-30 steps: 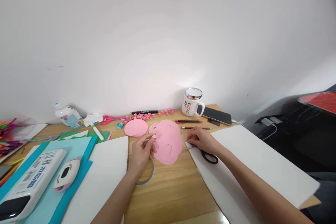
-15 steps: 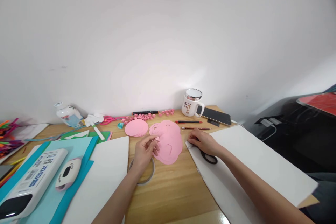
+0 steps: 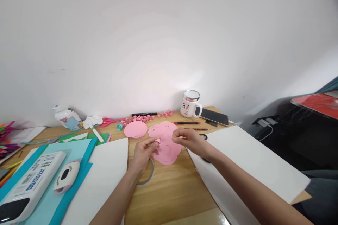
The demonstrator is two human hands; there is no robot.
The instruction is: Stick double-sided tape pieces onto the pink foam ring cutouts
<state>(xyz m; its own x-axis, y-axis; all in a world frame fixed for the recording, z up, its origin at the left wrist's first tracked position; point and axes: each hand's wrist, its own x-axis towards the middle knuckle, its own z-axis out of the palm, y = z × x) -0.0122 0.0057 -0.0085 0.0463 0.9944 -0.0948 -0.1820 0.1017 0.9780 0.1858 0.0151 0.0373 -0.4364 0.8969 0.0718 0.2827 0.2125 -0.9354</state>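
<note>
My left hand (image 3: 144, 153) pinches a small curled piece of pink paper (image 3: 157, 140) between thumb and fingers. Close by on its right, my right hand (image 3: 188, 139) is closed in a pinch; whatever it may hold is too small to make out. Beneath both fingertips lie overlapping pink paper pieces with cut-outs (image 3: 167, 153). A stack of pink paper circles (image 3: 135, 129) rests just behind my left hand. Under my left wrist is a roll of tape (image 3: 151, 175), partly hidden. Black-handled scissors (image 3: 203, 136) lie on the white sheet, mostly covered by my right hand.
A white mug (image 3: 190, 104) and a phone (image 3: 212, 116) stand at the back right. Small pink curls (image 3: 144, 119) lie along the wall beside a marker (image 3: 144, 114). White boards (image 3: 245, 158) flank the work area. At left are a long white device (image 3: 33, 182) and a bottle (image 3: 67, 116).
My right hand has moved left from the scissors and the white sheet's edge to above the pink paper. My left hand keeps its pinch on the small piece. The view has shifted slightly.
</note>
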